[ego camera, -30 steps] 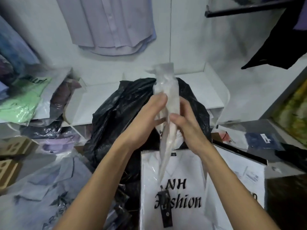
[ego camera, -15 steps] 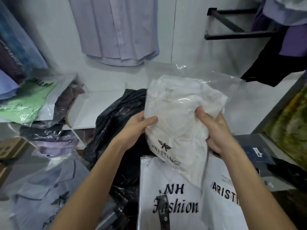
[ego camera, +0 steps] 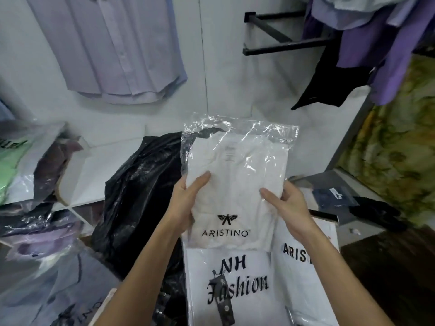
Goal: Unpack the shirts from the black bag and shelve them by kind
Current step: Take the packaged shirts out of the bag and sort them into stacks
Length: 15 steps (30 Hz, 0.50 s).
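Clear-wrapped white shirt (ego camera: 235,180), held by both hands, hiding black bag (ego camera: 141,196) mouth

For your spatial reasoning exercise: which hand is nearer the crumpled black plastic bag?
Left. The left hand is beside the crumpled black plastic bag; the right hand is farther away.

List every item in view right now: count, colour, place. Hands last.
packaged white shirt: one, white in clear plastic, held up at centre
black bag: one, black, left of centre behind the held shirt
NH Fashion package: one, white, bottom centre
Aristino package: one, white, bottom right of centre
hanging shirt: one, pale lilac, wall at upper left
green packaged shirt: one, green, shelf at far left
wall bracket: one, black, upper right
left hand: grips the packaged white shirt's left edge
right hand: grips its right edge
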Tool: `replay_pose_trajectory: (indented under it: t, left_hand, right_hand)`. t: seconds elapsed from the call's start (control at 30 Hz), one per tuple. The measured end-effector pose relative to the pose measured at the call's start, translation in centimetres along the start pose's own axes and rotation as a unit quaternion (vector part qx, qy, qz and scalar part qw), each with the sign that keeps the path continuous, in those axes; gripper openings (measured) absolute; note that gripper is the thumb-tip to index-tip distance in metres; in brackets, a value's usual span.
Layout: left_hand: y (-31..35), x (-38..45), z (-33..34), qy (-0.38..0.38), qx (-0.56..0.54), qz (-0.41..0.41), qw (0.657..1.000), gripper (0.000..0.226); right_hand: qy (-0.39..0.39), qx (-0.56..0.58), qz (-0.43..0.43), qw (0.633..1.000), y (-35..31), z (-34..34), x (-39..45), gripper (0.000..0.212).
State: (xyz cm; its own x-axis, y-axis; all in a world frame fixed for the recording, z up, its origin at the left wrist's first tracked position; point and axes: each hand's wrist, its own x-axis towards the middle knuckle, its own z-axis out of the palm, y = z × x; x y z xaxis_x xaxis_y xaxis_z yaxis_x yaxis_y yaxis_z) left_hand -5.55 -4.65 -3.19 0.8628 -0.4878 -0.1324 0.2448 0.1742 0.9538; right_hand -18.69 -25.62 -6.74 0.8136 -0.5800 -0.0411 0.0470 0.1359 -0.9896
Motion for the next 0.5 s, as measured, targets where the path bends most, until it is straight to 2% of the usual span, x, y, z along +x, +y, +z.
replay_pose_trajectory:
  t: [0.1,0.23,0.37,0.5]
  left_hand:
    - [-0.7,0.1,1.0,-0.089,0.138,-0.006,0.986,0.021]
    - [-3.2,0.5,4.0,-0.185,0.225,-0.057,0.955,0.027]
    - [-8.2,1.5,7.5,-0.207,0.28,-0.114,0.931,0.041]
    - [-12.4,1.5,10.7,-0.219,0.332,-0.163,0.903,0.062]
  right_hand:
    - [0.057,-0.016,-0.002,0.998,0.9,-3.2,-1.0,0.023]
    - [0.101,-0.033,0.041,0.993,2.7,-8.0,-2.8,0.022]
    - [0.134,-0.048,0.109,0.984,5.5,-13.0,-4.9,0.019]
    - [0.201,-0.07,0.164,0.963,7.8,-16.3,-6.6,0.011]
